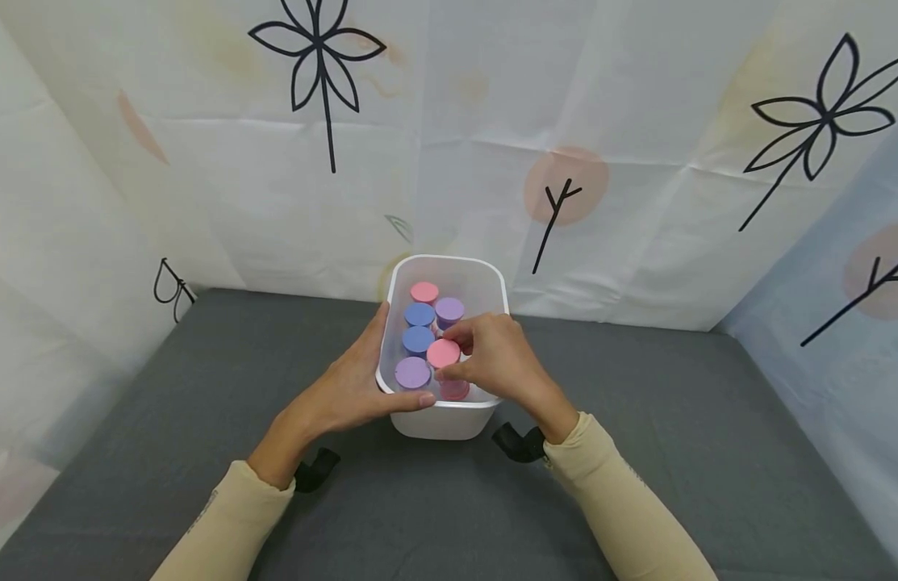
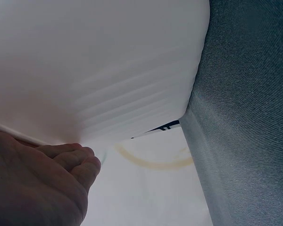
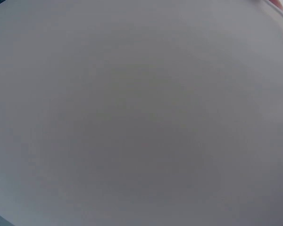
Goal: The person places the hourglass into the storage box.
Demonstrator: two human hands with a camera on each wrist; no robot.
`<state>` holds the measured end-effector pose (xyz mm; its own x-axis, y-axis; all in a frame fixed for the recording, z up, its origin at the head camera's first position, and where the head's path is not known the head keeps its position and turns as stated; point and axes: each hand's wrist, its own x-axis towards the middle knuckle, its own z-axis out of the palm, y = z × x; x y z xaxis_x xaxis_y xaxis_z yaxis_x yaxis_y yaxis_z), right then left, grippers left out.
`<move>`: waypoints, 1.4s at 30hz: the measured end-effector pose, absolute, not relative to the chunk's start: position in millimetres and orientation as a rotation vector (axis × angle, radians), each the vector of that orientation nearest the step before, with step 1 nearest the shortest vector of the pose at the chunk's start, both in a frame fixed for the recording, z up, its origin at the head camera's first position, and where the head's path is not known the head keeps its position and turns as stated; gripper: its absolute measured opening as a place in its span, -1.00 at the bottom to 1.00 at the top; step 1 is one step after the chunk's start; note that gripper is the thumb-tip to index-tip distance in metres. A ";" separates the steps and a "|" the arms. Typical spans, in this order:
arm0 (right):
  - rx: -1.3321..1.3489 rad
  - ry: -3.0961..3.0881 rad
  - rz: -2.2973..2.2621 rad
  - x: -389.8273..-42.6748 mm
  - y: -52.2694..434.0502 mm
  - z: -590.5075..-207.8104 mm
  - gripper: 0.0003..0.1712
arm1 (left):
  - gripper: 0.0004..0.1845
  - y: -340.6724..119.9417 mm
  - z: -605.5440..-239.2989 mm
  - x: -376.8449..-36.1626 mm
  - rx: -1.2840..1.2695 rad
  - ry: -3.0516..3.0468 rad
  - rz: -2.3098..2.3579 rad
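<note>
A white plastic bin stands on the dark grey cloth with several small round-lidded jars inside. My left hand holds its near left corner, the thumb along the front rim and the fingers against the outer left wall. In the left wrist view, those fingers lie beside the ribbed white wall. Inside the bin, my right hand pinches a pink-lidded jar between thumb and fingers. To its left are a purple lid and a blue lid. The bin's wall fills most of the right wrist view.
Further back in the bin sit another blue lid, a purple lid and a pink lid. A pink jar is by the front wall. Behind the cloth-covered table hangs a patterned white curtain.
</note>
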<state>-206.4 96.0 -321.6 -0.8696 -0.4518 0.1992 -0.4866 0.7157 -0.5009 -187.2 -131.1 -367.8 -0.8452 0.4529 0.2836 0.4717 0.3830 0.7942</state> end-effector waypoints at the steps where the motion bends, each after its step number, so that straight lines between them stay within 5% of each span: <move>1: 0.783 -2.853 0.848 -206.2 96.0 -321.9 -0.54 | 0.29 -130.8 -367.8 -187.3 -0.871 -2.595 -1.502; 26: 0.736 -2.880 0.765 -204.2 91.7 -323.7 -0.49 | 0.25 -127.1 -341.2 -170.9 -0.861 -2.564 -1.620; 34: 0.675 -2.722 1.198 -194.5 112.6 -323.2 -0.38 | 0.28 -130.8 -367.8 -186.2 -0.877 -2.575 -1.563; 42: 0.628 -2.331 1.401 -186.1 149.6 -322.7 -0.53 | 0.27 -132.0 -367.7 -185.0 -0.848 -2.588 -1.449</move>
<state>-186.1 149.6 -322.7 -0.8410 -0.1917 0.5059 -0.5367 0.4131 -0.7357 -185.0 -132.0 -367.7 -0.8474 0.4344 0.3053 0.4874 0.4084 0.7718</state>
